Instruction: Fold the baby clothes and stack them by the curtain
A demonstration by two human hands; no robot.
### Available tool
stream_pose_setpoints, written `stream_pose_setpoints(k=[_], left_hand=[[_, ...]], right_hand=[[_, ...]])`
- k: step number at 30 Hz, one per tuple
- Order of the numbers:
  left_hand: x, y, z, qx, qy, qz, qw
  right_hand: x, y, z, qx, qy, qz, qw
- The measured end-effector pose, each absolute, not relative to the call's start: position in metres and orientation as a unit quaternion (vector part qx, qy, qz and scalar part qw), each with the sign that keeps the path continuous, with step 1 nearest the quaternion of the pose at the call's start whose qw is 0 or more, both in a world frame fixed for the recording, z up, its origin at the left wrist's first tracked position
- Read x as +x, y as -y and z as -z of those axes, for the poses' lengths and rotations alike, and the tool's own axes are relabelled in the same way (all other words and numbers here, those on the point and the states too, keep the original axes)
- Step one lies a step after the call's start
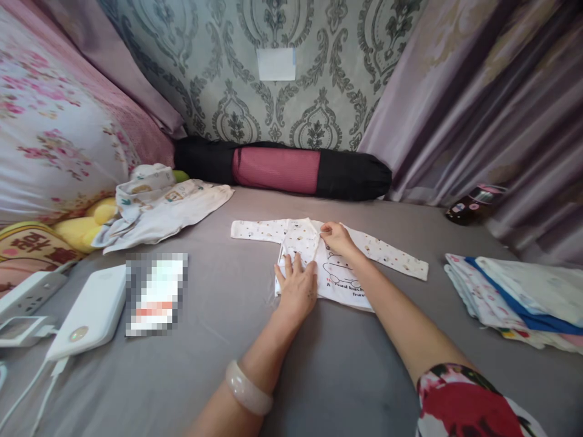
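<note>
A small white baby shirt [301, 238] with little prints and long sleeves lies spread on the grey sheet. Its front shows a drawn figure and some lettering. My left hand [297, 285] rests flat on the shirt's left lower side, fingers spread. At the neckline, my right hand [339, 238] has thumb and fingers pinched together on the shirt's edge. The right forearm hides part of the print and the lower right of the body. One sleeve points left, the other stretches to the right.
Folded clothes [532, 291] are stacked at right, near a dark bottle [476, 205]. A black-and-pink roll [276, 169] lies along the wall. At left are a crumpled light garment [168, 209], a blurred-out phone [157, 295], a white power bank [88, 312] with cables and a power strip [34, 291].
</note>
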State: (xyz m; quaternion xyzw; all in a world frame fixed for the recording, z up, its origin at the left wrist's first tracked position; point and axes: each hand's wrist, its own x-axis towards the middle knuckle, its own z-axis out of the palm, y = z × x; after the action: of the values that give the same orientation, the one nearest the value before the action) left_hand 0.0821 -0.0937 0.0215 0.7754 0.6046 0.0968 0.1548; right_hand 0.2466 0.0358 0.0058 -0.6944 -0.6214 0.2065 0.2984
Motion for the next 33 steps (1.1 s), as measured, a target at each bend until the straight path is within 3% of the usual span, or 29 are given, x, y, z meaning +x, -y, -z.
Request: stream_pose_setpoints(k=[3,6,13,18,33], left_hand=[[0.081,0.094,-0.021,0.776,-0.604,-0.11,0.146],[0.08,0.094,-0.021,0.775,-0.602,-0.133,0.137],[0.077,0.095,-0.021,0.754,-0.617,-0.186,0.123],[0.075,0.097,-0.022,0.764,-0.621,-0.136,0.113],[0.075,0.093,-0.02,0.771,-0.619,-0.088,0.122]], right_hand=[[0.242,-0.026,0.009,-0.695,0.631,-0.092,0.333],[0.239,-0.016,0.013,-0.67,0.671,-0.035,0.316],[0.239,0.02,-0.002,-0.639,0.753,-0.031,0.152],[0.249,0.043,-0.006,-0.636,0.766,-0.065,0.06],[0.276,-0.019,0.001,-0.733,0.676,-0.049,0.052]])
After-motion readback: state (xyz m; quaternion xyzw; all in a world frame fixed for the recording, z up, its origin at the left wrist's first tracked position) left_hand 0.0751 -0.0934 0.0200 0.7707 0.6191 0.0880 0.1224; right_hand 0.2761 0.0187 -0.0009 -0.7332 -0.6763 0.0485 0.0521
